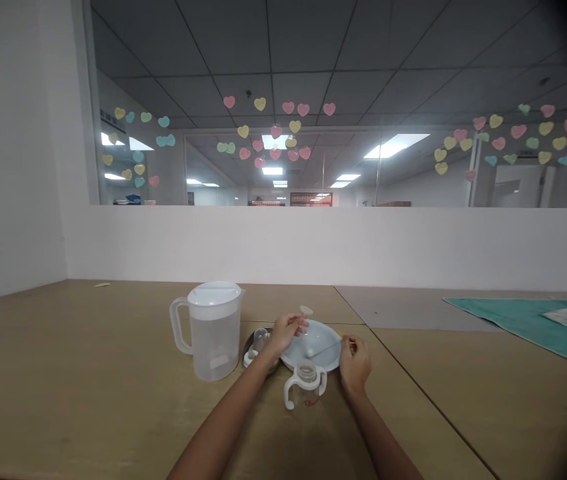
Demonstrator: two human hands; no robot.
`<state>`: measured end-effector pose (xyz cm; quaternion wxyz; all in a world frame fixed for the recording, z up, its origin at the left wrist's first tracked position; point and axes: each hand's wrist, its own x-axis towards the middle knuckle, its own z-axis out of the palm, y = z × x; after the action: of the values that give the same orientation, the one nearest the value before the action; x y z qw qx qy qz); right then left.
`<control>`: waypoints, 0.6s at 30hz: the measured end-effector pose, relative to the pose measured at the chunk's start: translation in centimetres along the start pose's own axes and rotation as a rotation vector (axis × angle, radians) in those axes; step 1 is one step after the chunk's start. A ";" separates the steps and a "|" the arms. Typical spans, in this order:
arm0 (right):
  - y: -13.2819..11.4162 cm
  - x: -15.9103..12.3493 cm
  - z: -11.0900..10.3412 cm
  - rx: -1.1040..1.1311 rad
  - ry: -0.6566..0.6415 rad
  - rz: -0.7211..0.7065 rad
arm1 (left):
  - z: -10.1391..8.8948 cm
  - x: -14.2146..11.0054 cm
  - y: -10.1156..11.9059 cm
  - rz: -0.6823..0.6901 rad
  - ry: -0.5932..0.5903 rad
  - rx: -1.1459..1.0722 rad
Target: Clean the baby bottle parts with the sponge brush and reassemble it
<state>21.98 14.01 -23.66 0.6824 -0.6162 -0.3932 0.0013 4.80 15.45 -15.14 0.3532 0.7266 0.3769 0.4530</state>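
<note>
My left hand (286,331) is closed on a small clear silicone piece (306,311), held just above a pale blue plate (323,333) on the wooden table. My right hand (354,363) pinches a thin straw-like rod (324,347) that lies across the plate. In front of the plate stands a clear baby bottle with two white handles (305,389), open at the top. A clear domed cap (260,340) sits left of the plate.
A translucent water jug with a white lid (211,331) stands to the left. A teal mat (538,323) with a sheet of paper on it lies at the far right. A low white wall with a window runs behind the table.
</note>
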 end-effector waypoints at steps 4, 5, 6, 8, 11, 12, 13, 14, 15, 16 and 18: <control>-0.2 -0.1 0.0 0.023 -0.012 0.037 | -1.3 -0.4 2.6 -0.011 0.042 -0.191; -0.2 -0.1 0.0 0.025 -0.010 0.044 | -1.6 -0.7 3.4 -0.021 0.035 -0.265; -0.2 -0.1 -0.1 0.024 -0.010 0.049 | -1.8 -1.0 4.0 -0.030 0.019 -0.317; -0.2 -0.2 -0.1 0.017 -0.017 0.050 | -2.0 -1.9 5.2 -0.038 -0.018 -0.365; -0.2 -0.2 0.0 0.010 -0.018 0.049 | -1.9 -3.5 6.0 -0.034 -0.045 -0.342; -0.2 -0.3 0.0 0.009 -0.014 0.047 | -1.8 -3.9 6.0 -0.031 -0.044 -0.339; -0.2 -0.3 0.0 0.008 -0.011 0.043 | -1.7 -4.3 5.9 -0.029 -0.043 -0.343; -0.2 -0.3 0.0 0.008 -0.011 0.038 | -1.5 -4.7 5.6 -0.025 -0.042 -0.352; -0.3 -0.3 0.0 0.008 -0.015 0.033 | -1.3 -5.0 5.4 -0.021 -0.043 -0.363; -0.3 -0.3 0.1 0.009 -0.021 0.032 | -1.1 -5.2 5.1 -0.017 -0.044 -0.372; -0.4 -0.3 0.0 0.007 -0.034 0.047 | -0.7 -5.6 4.7 -0.013 -0.040 -0.375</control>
<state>21.56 13.80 -23.47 0.6774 -0.6228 -0.3904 0.0291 3.53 8.57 -13.10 0.4929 0.6545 0.2831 0.4985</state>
